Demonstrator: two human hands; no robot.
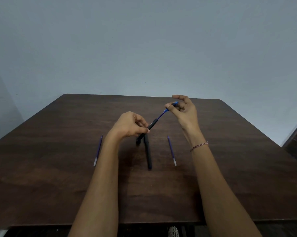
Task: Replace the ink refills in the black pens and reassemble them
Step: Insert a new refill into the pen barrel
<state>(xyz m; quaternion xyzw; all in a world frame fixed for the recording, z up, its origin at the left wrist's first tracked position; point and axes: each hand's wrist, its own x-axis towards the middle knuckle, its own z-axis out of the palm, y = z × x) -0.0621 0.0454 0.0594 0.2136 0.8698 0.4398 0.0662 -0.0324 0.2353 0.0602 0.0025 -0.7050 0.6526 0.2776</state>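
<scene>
The wooden table (58,168) is holding one black pen (148,154). The left hand (129,124) is gripping another's barrel (153,124); the right hand (185,110) is pinching its blue tip section (166,110).

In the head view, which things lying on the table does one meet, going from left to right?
Left purple refill → black pen lying flat → right purple refill. The raised pen crosses above these, so it is left out.
</scene>
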